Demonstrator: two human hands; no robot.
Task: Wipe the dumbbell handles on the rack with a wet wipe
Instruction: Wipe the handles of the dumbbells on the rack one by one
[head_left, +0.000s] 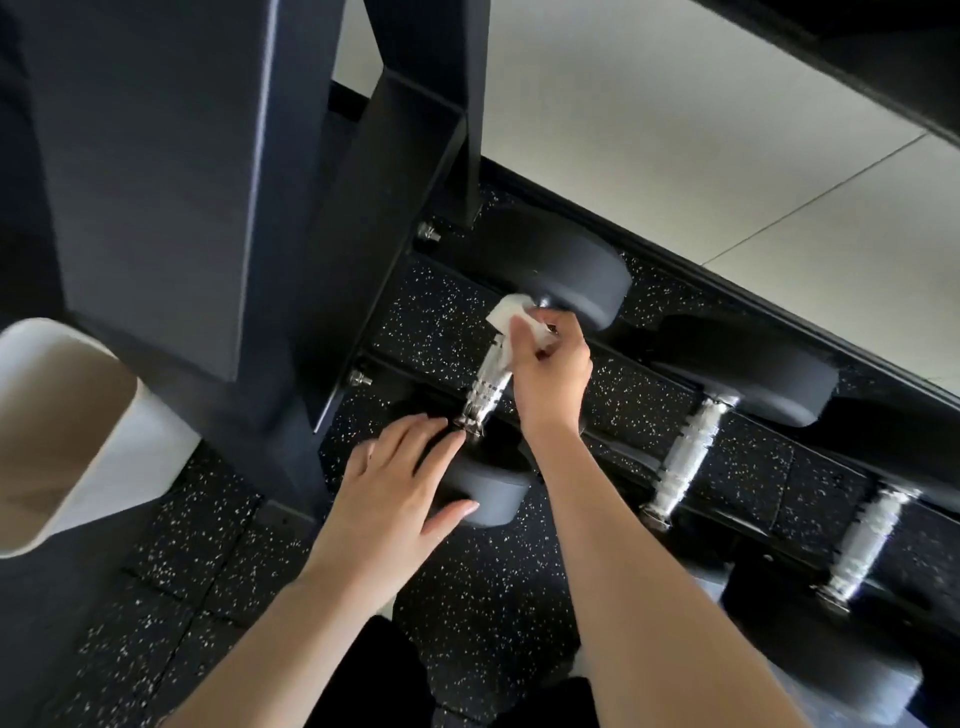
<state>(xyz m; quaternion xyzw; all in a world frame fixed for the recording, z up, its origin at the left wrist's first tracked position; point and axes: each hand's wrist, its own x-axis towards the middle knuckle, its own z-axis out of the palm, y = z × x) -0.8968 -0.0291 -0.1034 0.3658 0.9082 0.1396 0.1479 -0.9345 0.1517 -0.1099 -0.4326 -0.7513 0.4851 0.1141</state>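
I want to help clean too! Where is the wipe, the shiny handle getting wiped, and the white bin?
wet wipe (506, 312): head view, its white corner above the fingers.
dumbbell handle (485, 387): head view, ridged chrome middle.
white bin (62, 426): head view, its side wall.

There are three dumbbells: one (485, 384) in the middle, one (685, 457) to its right, one (865, 540) far right. Two hands, left (395, 493) and right (550, 374). One white wipe (506, 312). One white bin (57, 426) at left.

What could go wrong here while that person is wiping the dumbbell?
The left hand only rests with straight fingers on the near dumbbell head, so the dumbbell might roll while being rubbed. The right hand pinches a small wet wipe at the far end of the handle; it may skip the near end.
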